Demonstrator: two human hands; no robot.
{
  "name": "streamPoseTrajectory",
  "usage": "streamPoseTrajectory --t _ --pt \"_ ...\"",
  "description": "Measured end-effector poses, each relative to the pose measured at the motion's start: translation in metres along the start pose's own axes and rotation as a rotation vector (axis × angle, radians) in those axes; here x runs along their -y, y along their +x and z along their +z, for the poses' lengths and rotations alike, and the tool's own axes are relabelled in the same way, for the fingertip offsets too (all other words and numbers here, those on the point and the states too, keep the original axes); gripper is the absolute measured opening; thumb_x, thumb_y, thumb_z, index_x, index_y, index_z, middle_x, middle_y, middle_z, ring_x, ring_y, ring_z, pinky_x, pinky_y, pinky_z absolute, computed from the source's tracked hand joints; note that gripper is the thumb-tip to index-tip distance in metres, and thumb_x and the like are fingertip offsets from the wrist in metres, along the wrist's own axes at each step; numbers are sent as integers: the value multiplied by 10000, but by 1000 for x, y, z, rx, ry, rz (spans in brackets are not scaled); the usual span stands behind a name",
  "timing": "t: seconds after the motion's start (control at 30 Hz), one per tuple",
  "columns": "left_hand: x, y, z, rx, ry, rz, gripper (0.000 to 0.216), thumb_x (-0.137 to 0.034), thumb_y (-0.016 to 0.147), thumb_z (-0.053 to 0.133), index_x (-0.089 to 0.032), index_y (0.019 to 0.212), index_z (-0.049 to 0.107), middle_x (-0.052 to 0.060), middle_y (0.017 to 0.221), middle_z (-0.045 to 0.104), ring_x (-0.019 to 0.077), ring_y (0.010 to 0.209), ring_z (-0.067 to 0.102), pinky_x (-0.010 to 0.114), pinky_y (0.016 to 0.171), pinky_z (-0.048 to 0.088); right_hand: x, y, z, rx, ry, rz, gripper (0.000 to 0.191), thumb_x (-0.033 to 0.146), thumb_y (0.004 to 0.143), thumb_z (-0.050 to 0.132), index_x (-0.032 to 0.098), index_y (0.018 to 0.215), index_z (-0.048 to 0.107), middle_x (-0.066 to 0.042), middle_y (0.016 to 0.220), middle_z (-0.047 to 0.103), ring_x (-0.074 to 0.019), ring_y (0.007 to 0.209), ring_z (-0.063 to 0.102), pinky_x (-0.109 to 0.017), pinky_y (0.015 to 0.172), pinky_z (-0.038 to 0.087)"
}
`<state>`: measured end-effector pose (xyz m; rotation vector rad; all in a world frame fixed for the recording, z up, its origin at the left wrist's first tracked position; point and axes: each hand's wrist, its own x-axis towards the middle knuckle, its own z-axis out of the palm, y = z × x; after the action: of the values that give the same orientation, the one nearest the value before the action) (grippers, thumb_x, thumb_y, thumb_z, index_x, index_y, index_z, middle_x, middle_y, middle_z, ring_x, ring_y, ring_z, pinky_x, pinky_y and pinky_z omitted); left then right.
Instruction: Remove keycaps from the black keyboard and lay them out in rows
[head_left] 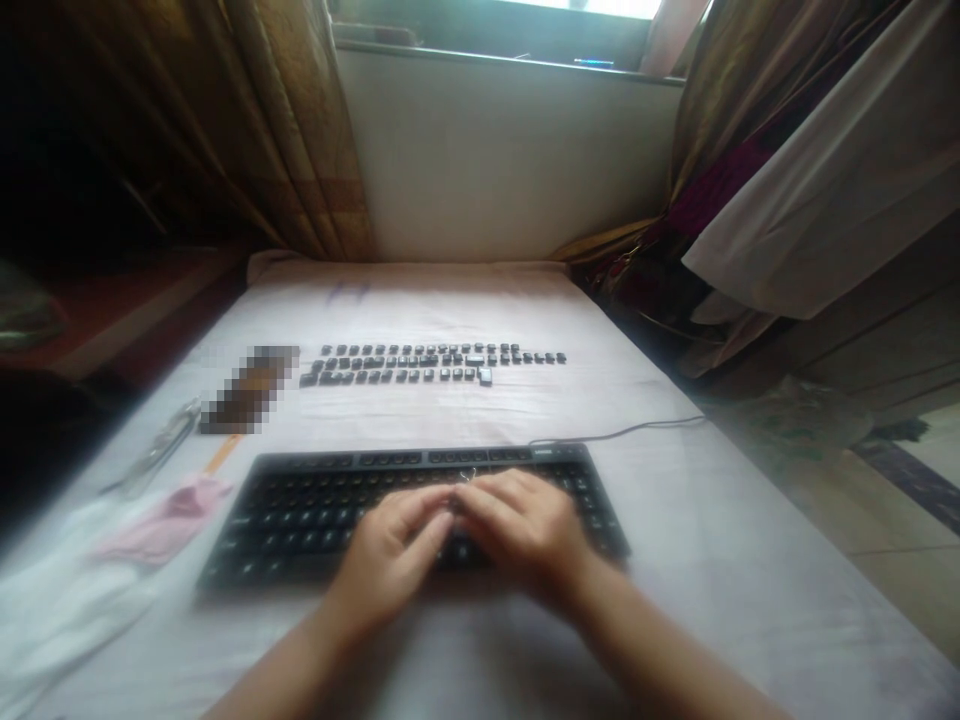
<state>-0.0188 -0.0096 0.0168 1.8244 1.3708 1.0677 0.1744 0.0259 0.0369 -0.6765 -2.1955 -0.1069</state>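
Keyboard (296, 518): was bordered rightward by open sheet (720, 590).
Left hand (397, 540), right hand (529, 525): were held above; grips couldn't be told.
Keycaps (413, 376): were set beyond its far edge.

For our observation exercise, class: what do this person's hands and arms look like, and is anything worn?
The left hand and right hand wear no gloves. The left forearm and right forearm show bare, with no sleeve, watch or bracelet in view. Blur may hide finer marks.
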Motion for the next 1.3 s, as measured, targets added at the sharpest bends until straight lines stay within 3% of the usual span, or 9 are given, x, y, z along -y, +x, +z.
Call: streamPoseTrajectory --t 0.17,0.37,0.47,0.57,0.67,0.73,0.93,1.3 --pt "2 -3 2 -65 164 196 358 -223 933 537 -250 1266 664 62 1112 761 200 952 733 316 853 602 -1 4 1 20 -77 -23 166 182 969 539 139 1009 695 -96 853 779 -182 654 702 -304 638 576" --pt "2 -4 2 -64 260 286 543 -201 942 531 -274 1471 437 49 1126 750 178 962 725 281 858 587 -16 10 -3 94 -85 -79 191 183 961 517 146 903 695 -86 804 773 -174 644 701 -280 618 562" --pt "3 -1 -1 -90 311 328 589 -187 950 516 -264 1510 349 46 1084 760 184 967 717 325 863 584 -58 14 -6 145 -79 21 167 247 950 565 173 984 710 -80 881 782 -176 744 725 -275 681 574" --pt "6 3 -2 -136 380 433 563 -142 944 509 -228 1486 380 64 1085 756 195 984 711 359 855 576 -120 22 -4 330 -175 306 124 229 899 648 220 981 741 -29 913 790 -158 721 729 -269 690 572" --pt "9 4 0 -137 436 516 545 -103 928 511 -196 1457 422 74 1066 759 205 994 709 372 852 565 -170 31 7 405 -245 390 109 190 853 694 221 921 773 -42 871 795 -191 702 729 -298 666 562" --pt "11 2 1 -126 459 532 519 -92 915 518 -187 1422 468 75 1058 761 211 998 707 380 865 561 -187 35 17 457 -266 415 116 185 840 706 227 913 786 -48 889 796 -201 734 731 -294 679 551" --pt "15 0 3 -99 470 546 409 -105 924 533 -155 1329 553 84 1044 761 216 995 699 381 863 568 -188 46 36 585 -293 462 176 236 897 653 227 1011 786 -65 990 780 -205 846 717 -272 755 515" --pt "13 1 3 -107 468 557 380 -102 921 539 -131 1298 575 88 1021 761 225 985 690 408 864 572 -186 52 41 682 -335 492 239 287 945 584 228 1088 766 -84 1093 743 -218 926 695 -282 814 504"
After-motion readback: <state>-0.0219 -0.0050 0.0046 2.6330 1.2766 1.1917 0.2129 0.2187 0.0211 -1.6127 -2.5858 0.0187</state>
